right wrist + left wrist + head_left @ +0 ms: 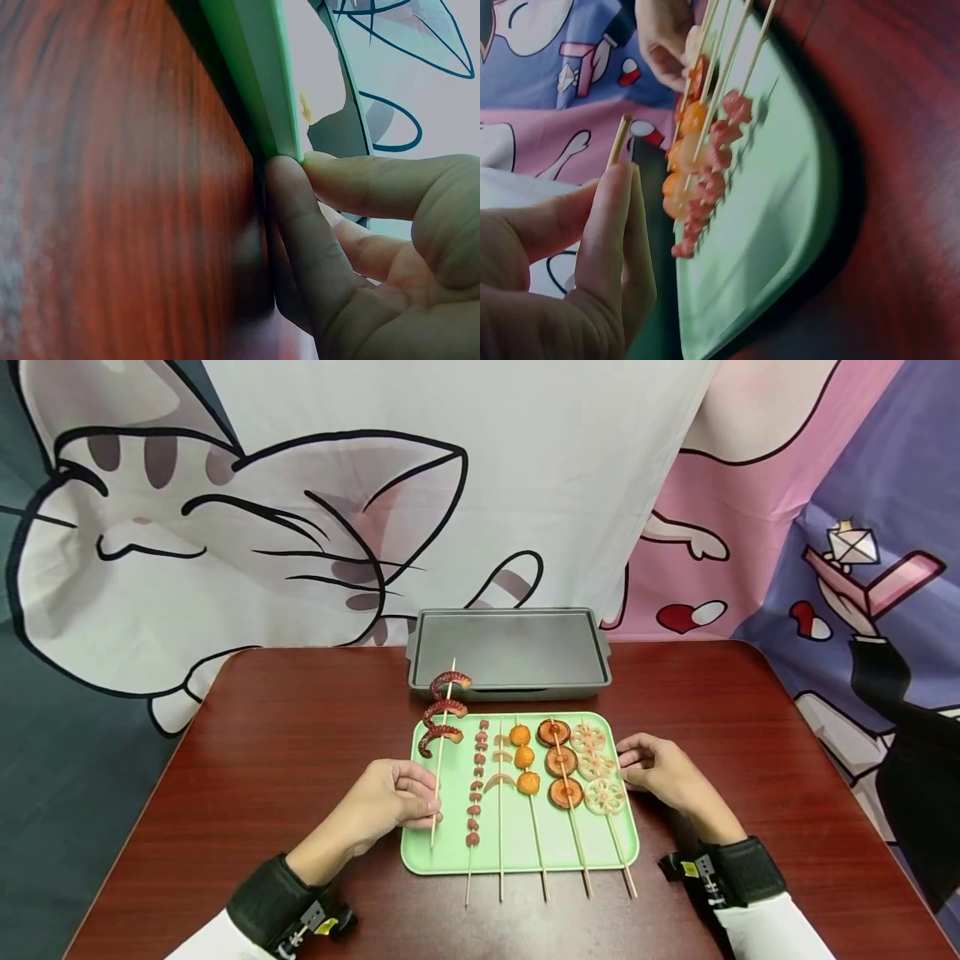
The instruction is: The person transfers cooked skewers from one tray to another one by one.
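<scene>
Pinching octopus skewer (442, 727), left hand (386, 802), right hand (660, 768) touching green tray (517, 843)

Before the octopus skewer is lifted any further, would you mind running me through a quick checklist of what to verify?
1. Left hand pinches the octopus skewer near the lower end of its stick: ok.
2. Right hand rests against the right edge of the green tray, steadying it: ok.
3. Octopus skewer lies apart from the neighbouring sausage skewer: ok.
4. Grey baking pan behind the tray holds nothing: ok.
5. Octopus pieces firmly seated on the stick: cannot tell.
6. The other five skewers lie side by side on the tray, none crossing: ok.
</scene>
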`<state>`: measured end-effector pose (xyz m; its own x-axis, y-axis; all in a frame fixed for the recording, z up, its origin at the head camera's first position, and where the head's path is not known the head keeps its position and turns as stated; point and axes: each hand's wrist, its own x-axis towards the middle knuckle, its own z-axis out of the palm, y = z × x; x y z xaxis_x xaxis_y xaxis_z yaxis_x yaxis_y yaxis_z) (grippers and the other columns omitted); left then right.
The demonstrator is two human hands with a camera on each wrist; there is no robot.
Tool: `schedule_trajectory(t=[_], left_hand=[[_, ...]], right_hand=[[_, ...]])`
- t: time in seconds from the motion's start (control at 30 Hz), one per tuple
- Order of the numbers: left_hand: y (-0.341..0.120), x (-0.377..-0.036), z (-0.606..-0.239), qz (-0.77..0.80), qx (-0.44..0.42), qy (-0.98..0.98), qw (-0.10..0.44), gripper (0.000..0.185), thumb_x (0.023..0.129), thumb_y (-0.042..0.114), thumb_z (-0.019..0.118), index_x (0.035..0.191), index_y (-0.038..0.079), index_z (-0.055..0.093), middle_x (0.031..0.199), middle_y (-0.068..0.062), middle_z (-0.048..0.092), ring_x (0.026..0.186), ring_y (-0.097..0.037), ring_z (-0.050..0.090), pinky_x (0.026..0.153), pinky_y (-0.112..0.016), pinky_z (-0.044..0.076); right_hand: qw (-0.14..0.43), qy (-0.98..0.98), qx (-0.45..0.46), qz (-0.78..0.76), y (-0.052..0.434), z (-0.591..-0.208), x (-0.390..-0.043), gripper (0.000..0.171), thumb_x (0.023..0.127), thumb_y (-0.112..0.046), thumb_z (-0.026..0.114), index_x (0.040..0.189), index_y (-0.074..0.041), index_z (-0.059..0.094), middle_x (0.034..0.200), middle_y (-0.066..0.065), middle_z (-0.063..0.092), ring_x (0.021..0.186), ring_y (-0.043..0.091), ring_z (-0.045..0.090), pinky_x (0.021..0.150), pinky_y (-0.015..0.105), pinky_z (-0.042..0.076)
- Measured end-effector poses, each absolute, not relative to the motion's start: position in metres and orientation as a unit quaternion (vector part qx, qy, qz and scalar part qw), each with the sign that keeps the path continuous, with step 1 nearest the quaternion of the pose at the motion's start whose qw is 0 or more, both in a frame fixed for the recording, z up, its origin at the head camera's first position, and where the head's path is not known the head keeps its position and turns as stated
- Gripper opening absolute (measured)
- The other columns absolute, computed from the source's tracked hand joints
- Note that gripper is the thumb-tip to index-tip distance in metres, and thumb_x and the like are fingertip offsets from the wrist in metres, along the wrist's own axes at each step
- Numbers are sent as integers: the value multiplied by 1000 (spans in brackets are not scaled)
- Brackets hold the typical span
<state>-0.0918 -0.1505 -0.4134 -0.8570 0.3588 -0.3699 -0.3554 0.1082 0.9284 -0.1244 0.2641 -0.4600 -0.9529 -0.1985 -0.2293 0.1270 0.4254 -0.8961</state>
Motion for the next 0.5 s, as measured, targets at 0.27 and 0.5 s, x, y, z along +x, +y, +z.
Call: schedule_trajectory(t=[0.27,0.5], left_hand=[[-152,-80,-418,677,-13,677,290,31,89,-15,68,116,-22,54,83,-8,67,73,-16,73,74,-32,67],[-155,-69,-421,671,4,677,302,31,88,-13,69,114,-23,55,81,-8,69,72,-15,73,72,-31,67]], right_hand=[[151,832,-21,-534,264,-460,-124,37,92,5,69,126,14,57,105,21,64,87,14,65,72,25,63],[150,832,-22,-533,264,-460,-124,37,93,5,69,126,14,57,105,21,64,87,14,65,72,25,63]])
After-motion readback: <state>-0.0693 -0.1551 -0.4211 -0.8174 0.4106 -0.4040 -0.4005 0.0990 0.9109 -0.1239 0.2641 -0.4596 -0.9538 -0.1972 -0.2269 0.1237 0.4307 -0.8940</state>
